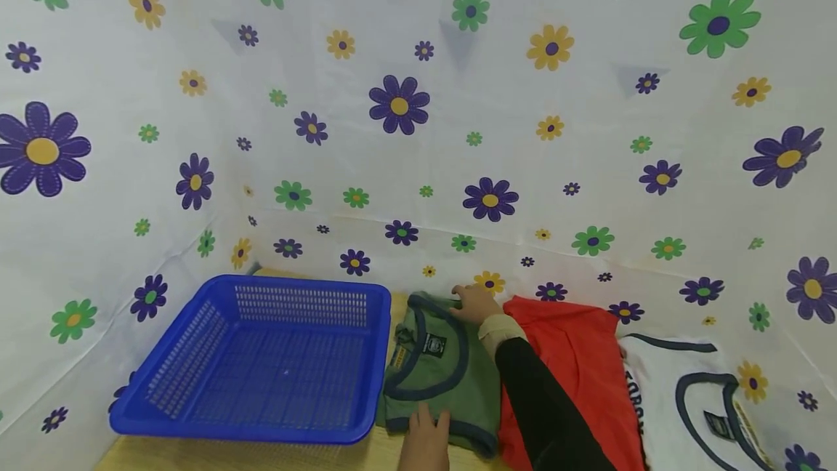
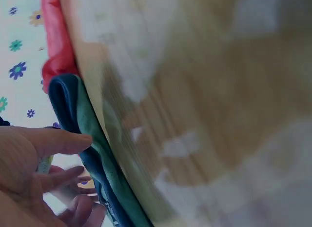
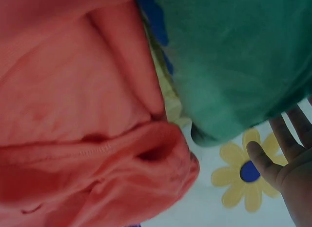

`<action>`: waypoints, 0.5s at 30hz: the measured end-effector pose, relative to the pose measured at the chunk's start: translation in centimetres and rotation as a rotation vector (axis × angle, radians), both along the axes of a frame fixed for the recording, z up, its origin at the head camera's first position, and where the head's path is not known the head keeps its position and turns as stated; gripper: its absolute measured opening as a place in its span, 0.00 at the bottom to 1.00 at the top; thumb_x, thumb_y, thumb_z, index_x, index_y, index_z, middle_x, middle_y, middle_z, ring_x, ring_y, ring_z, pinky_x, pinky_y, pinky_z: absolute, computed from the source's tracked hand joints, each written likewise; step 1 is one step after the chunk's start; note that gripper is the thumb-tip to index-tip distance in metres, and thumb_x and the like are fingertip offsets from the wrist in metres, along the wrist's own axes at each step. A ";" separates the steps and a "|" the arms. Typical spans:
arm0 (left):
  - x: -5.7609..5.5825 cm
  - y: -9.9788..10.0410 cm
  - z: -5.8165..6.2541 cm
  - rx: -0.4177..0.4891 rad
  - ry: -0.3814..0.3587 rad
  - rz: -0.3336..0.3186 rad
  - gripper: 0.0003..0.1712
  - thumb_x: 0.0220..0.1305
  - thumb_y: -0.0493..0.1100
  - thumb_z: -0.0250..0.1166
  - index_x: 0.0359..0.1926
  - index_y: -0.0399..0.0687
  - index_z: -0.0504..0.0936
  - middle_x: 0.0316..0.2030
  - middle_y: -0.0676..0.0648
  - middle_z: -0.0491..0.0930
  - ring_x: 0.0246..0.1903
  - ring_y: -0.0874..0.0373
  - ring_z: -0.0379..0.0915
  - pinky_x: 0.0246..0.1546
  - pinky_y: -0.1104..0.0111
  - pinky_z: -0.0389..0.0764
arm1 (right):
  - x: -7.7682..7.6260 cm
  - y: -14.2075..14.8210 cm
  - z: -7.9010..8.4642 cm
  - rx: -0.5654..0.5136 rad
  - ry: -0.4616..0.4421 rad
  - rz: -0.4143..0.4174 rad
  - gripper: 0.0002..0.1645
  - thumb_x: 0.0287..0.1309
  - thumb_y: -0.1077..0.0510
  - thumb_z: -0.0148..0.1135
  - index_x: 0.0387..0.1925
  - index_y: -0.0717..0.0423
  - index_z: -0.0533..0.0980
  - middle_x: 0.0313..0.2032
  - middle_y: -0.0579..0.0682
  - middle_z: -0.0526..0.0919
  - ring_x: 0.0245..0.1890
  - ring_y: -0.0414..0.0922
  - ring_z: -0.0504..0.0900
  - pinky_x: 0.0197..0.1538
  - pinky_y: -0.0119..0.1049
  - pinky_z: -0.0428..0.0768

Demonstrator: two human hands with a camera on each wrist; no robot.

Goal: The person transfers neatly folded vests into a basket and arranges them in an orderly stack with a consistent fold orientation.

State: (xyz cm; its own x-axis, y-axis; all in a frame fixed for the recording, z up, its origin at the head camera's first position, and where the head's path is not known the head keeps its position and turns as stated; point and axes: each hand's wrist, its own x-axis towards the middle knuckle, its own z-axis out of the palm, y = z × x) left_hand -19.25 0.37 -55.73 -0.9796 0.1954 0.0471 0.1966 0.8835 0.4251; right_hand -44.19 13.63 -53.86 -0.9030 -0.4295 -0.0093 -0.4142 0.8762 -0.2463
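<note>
A folded green shirt (image 1: 484,380) with a dark navy neckband lies flat in the head view, its black label (image 1: 434,344) showing inside the neck. At its near edge, my left hand (image 1: 426,442) has its fingers over the navy hem; in the left wrist view the index finger (image 2: 73,141) reaches to the folded cloth. My right hand (image 1: 476,304) is at the shirt's far edge. Seen from the right wrist, the fingers of that hand (image 3: 297,168) are spread and fairly straight beside the green cloth (image 3: 234,66).
Left of the shirt stands a blue plastic basket (image 1: 248,429) with nothing in it. A red garment (image 1: 575,362) lies just right of the shirt, partly under the right forearm. Further right is a white shirt (image 1: 660,376) with navy trim. A flowered sheet (image 1: 445,158) hangs behind the wooden table (image 1: 353,455).
</note>
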 end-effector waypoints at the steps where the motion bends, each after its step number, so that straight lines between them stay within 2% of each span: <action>1: 0.1 0.0 -0.3 -0.056 0.079 -0.023 0.24 0.46 0.32 0.71 0.46 0.46 0.75 0.42 0.38 0.70 0.38 0.47 0.68 0.34 0.56 0.75 | 0.0 -0.1 -0.4 0.000 -0.020 0.000 0.27 0.56 0.47 0.63 0.53 0.57 0.74 0.47 0.57 0.81 0.47 0.53 0.79 0.49 0.49 0.78; 3: 0.2 -0.1 -0.7 -0.168 0.205 -0.062 0.23 0.48 0.34 0.71 0.46 0.50 0.76 0.47 0.39 0.72 0.42 0.48 0.69 0.40 0.58 0.75 | -0.1 -0.3 -1.0 -0.008 -0.067 -0.004 0.28 0.56 0.45 0.62 0.54 0.57 0.73 0.49 0.56 0.80 0.48 0.52 0.79 0.52 0.48 0.77; 4: 0.1 -0.2 -0.8 -0.204 0.225 -0.079 0.23 0.48 0.36 0.71 0.47 0.52 0.75 0.49 0.40 0.72 0.44 0.48 0.69 0.43 0.58 0.75 | -0.1 -0.4 -1.2 -0.012 -0.086 -0.010 0.29 0.57 0.45 0.61 0.55 0.57 0.72 0.49 0.56 0.80 0.49 0.52 0.79 0.53 0.48 0.77; 5: -0.1 -0.2 -0.8 -0.236 0.222 -0.100 0.23 0.49 0.37 0.70 0.48 0.53 0.75 0.50 0.41 0.73 0.46 0.49 0.69 0.46 0.58 0.74 | -0.2 -0.5 -1.3 -0.014 -0.102 -0.016 0.30 0.57 0.44 0.61 0.55 0.57 0.72 0.50 0.56 0.80 0.50 0.52 0.78 0.54 0.48 0.76; 8: -0.8 -0.4 -0.4 -0.269 0.149 -0.139 0.24 0.51 0.36 0.69 0.50 0.54 0.74 0.48 0.43 0.74 0.46 0.48 0.70 0.50 0.56 0.73 | -0.5 -0.6 -1.2 -0.021 -0.139 -0.030 0.30 0.57 0.44 0.60 0.55 0.57 0.72 0.51 0.56 0.80 0.50 0.51 0.79 0.55 0.47 0.76; 10: -1.3 -0.5 0.0 -0.288 0.112 -0.150 0.25 0.50 0.36 0.70 0.49 0.54 0.73 0.45 0.44 0.74 0.45 0.49 0.70 0.49 0.57 0.73 | -0.7 -0.6 -0.9 -0.018 -0.145 -0.034 0.29 0.57 0.43 0.60 0.54 0.58 0.73 0.50 0.55 0.80 0.49 0.51 0.79 0.54 0.47 0.76; 12: -1.6 -0.5 0.2 -0.310 0.123 -0.147 0.25 0.48 0.35 0.71 0.48 0.55 0.74 0.43 0.45 0.75 0.43 0.50 0.72 0.47 0.58 0.74 | -0.7 -0.6 -0.6 -0.021 -0.157 -0.037 0.29 0.57 0.44 0.61 0.52 0.59 0.75 0.48 0.55 0.82 0.47 0.51 0.80 0.53 0.47 0.77; 15: -2.0 -0.5 0.5 -0.302 0.082 -0.151 0.25 0.47 0.35 0.71 0.47 0.55 0.74 0.43 0.46 0.75 0.42 0.49 0.72 0.45 0.58 0.75 | -0.6 -0.6 -0.6 -0.014 -0.174 -0.031 0.27 0.57 0.45 0.61 0.50 0.60 0.77 0.45 0.54 0.83 0.44 0.49 0.81 0.51 0.46 0.77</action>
